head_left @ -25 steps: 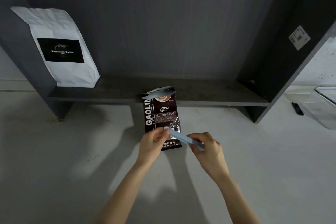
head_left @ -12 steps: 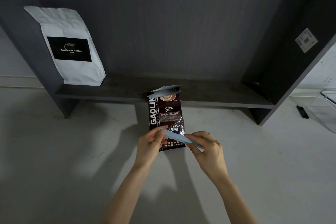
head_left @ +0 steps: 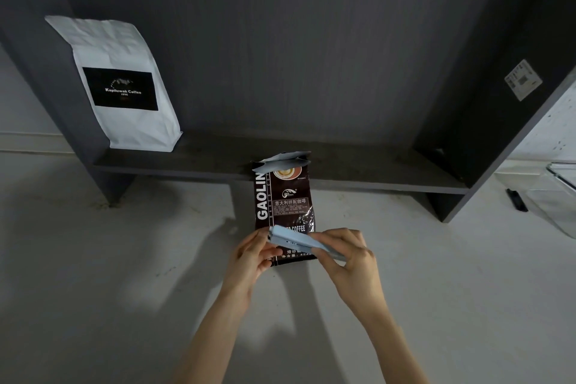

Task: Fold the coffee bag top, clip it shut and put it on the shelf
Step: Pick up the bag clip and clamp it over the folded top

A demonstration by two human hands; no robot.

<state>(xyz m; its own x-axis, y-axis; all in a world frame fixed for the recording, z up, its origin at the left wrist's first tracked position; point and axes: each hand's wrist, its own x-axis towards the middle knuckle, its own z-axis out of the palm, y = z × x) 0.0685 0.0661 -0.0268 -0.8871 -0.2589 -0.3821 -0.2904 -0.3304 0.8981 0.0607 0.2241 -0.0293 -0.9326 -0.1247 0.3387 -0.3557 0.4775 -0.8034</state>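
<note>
Your view dim overall, shelf (head_left: 280,171) interior near black, floor (head_left: 93,290) paler grey. Light falls from above and behind you: soft arm shadows fan across floor below coffee bag (head_left: 285,203). Small glare patches on bag's glossy foil; print readable. White bag (head_left: 124,87) brightest area, not blown out. Wide-angle bending splays shelf sides outward at edges. Focus acceptable, slight softness at corners.

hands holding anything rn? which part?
Both hold the light blue bag clip: left hand at its left end, right hand at its right end.
</note>
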